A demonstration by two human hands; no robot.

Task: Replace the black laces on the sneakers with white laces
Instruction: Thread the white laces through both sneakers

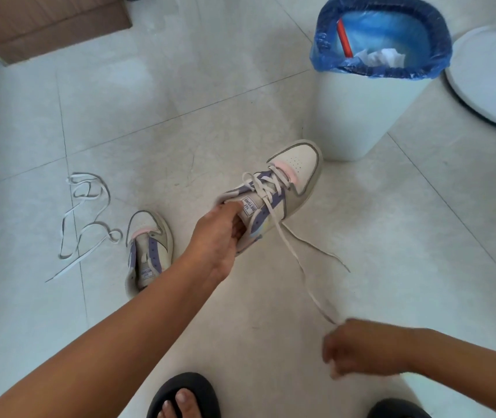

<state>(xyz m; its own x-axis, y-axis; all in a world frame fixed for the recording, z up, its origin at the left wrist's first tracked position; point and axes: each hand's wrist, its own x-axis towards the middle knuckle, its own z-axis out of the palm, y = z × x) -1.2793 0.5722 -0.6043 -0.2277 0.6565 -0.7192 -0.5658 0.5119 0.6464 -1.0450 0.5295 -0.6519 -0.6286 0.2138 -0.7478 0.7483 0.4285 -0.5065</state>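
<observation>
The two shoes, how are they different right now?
The held shoe is up in the left hand; the floor shoe lies on the tiles. The held shoe has a white lace threaded through it, pulled by the right hand; the floor shoe shows no lace. Both share the same cream, purple and pink design.

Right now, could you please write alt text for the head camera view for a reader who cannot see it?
The left hand grips a half-laced sneaker above the tiled floor while the right hand pulls its white lace taut. A second sneaker and a loose white lace lie on the floor, near a lined bin.
</observation>
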